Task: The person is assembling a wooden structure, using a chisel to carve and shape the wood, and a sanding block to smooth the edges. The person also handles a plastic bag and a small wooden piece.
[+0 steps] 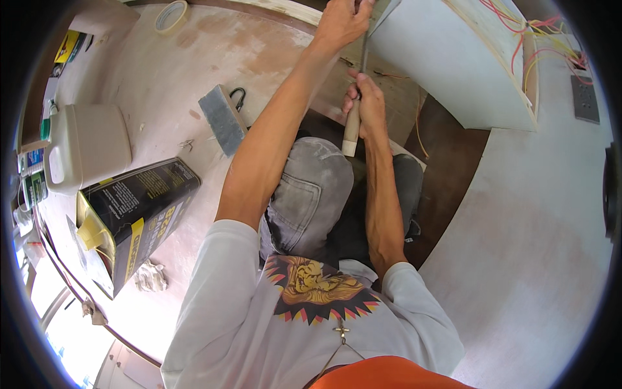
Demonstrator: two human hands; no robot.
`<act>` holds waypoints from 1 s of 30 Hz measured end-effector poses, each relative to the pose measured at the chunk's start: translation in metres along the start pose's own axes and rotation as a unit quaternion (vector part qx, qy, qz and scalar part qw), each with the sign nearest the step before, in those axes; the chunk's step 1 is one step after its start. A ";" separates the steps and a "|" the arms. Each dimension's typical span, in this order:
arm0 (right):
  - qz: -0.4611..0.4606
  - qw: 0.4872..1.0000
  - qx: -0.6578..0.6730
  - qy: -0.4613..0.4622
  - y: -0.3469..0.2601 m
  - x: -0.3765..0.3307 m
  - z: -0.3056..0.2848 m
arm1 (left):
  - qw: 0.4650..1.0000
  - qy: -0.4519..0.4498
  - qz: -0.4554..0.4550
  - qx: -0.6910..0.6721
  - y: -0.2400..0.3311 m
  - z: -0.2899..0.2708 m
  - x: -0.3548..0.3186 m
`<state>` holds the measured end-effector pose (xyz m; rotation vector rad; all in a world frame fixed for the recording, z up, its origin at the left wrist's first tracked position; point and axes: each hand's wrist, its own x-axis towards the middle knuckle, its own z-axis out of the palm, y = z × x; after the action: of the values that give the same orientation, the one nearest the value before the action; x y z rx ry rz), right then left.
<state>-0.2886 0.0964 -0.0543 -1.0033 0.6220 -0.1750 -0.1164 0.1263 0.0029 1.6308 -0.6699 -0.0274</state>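
My right hand (369, 107) is wrapped round the upper part of a wooden handle, which belongs to a long, thin metal tool that looks like a file (350, 133). Its narrow grey blade points away from me, alongside the edge of a pale grey panel (434, 58). At the far end of the blade my left hand (343, 26) is closed and seems to grip the tool; the picture's top edge partly cuts off its fingers. The handle's pale butt sits just above my knees. Left of my left forearm lies a grey rectangular block (222, 120).
Beside the block is a black carabiner-like clip (238, 97). A black and yellow metal can (139, 214), a whitish plastic jug (91, 142) and a crumpled rag (150, 277) are at left. Masking tape (172, 17) lies far left. Loose wires (551, 29) and a dark socket plate (585, 98) are at right.
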 end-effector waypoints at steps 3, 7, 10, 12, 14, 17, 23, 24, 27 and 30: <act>-0.019 1.000 0.017 0.017 0.010 0.014 0.003 | 1.000 0.015 0.010 -0.022 -0.003 0.000 0.002; 0.013 0.997 0.052 0.047 0.018 0.052 -0.003 | 1.000 -0.004 0.016 -0.014 0.004 0.002 -0.004; 0.020 1.000 -0.008 0.023 0.025 0.063 -0.017 | 0.992 -0.001 0.098 0.077 -0.013 0.014 0.002; 0.044 0.995 -0.086 0.014 0.026 0.034 -0.041 | 0.993 -0.013 0.098 0.064 -0.013 0.015 -0.001; 0.046 0.990 -0.130 0.003 0.026 0.004 -0.056 | 0.996 -0.043 0.071 0.034 -0.006 0.013 -0.001; 0.023 0.974 -0.225 0.009 0.032 -0.027 -0.072 | 0.996 -0.080 0.032 -0.010 -0.004 0.010 -0.002; -0.008 0.958 -0.285 0.031 0.063 -0.040 -0.090 | 0.993 -0.103 0.063 -0.003 -0.014 0.011 -0.001; 0.001 0.963 -0.266 0.037 0.066 -0.040 -0.089 | 0.993 -0.096 0.066 -0.010 -0.013 0.012 -0.002; 0.003 0.978 -0.200 0.056 0.076 -0.033 -0.091 | 0.994 -0.093 0.053 0.001 -0.004 0.012 -0.007; -0.022 0.978 -0.198 0.060 0.078 -0.030 -0.092 | 0.995 -0.077 0.048 0.028 0.006 0.012 -0.014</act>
<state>-0.3756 0.0836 -0.1420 -1.3990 0.7640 -0.1541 -0.1347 0.1214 0.0012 1.6605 -0.8750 -0.0655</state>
